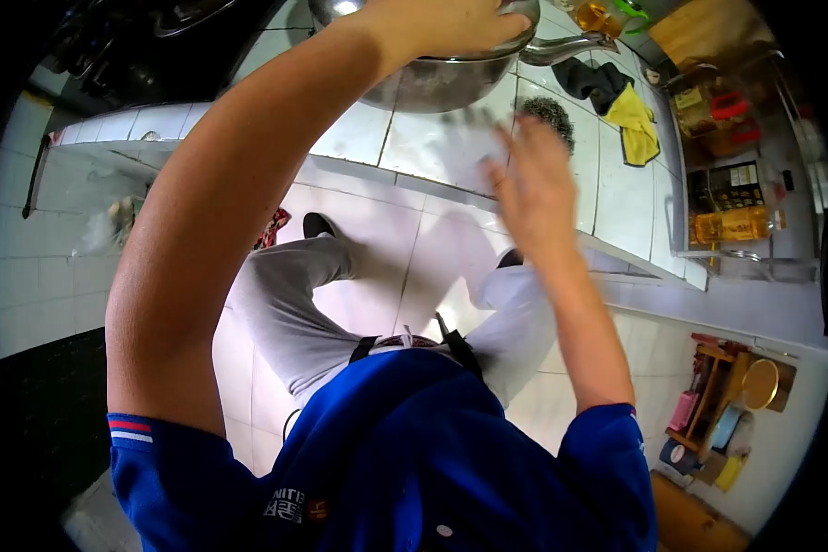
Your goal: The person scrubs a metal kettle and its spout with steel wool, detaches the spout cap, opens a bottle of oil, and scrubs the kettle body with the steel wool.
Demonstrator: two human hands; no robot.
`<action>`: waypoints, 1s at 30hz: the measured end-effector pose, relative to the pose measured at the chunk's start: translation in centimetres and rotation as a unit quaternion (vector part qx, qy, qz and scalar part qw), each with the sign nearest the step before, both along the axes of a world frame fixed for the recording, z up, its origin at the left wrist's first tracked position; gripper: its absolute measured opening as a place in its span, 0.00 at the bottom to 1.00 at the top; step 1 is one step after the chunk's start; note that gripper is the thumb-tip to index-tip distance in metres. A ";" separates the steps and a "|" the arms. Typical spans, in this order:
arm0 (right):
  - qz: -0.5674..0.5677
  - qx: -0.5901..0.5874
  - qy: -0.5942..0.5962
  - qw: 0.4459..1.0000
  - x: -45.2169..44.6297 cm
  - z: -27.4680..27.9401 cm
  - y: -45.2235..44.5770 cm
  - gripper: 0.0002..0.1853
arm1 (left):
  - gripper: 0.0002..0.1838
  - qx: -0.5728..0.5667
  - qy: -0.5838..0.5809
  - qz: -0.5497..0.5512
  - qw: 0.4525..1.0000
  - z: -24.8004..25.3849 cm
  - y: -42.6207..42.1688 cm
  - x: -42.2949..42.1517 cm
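Steadying steel pot point(451, 85) on counter point(350, 140), I judge: left hand point(446, 26) over its top, spread and grip unclear. Right hand point(538, 175) blurred beside wire scrubber point(556, 114), can't tell openness or hold. Next likely needs pot kept firm.

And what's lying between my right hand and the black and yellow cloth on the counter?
In the head view, a wiry scrubber lies between your right hand and the cloth, partly hidden behind the hand.

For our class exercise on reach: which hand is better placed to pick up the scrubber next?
Probably the right hand: it appears close to the scrubber, whereas the left hand is farther off, at the pot.
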State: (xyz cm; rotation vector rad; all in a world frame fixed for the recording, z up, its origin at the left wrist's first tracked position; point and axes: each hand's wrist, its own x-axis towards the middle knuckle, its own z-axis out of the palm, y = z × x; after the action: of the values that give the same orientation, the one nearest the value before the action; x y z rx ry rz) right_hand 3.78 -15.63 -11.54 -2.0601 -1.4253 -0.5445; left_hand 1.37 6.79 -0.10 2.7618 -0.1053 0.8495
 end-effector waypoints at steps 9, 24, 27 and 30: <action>0.127 -0.254 0.030 0.958 -0.8 -2.1 0.7 0.40 | 0.20 0.000 0.012 0.025 1.000 0.5 -0.6 -0.4; -0.017 0.369 0.642 0.671 4.6 0.7 9.8 0.48 | 0.28 -0.023 0.006 0.026 0.999 -0.9 0.8 1.3; -0.055 0.464 0.671 0.575 5.5 1.5 12.5 0.40 | 0.26 -0.034 0.047 0.017 0.998 -0.5 0.8 1.1; -0.052 0.466 0.664 0.582 5.0 0.7 12.8 0.36 | 0.26 -0.051 0.055 0.029 0.997 -0.4 0.8 1.3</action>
State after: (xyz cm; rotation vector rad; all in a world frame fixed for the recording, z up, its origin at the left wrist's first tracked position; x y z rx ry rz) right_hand 8.73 -2.86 -10.84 -1.0014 0.0287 0.2706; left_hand 2.64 7.59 -0.53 2.7199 0.0378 0.6954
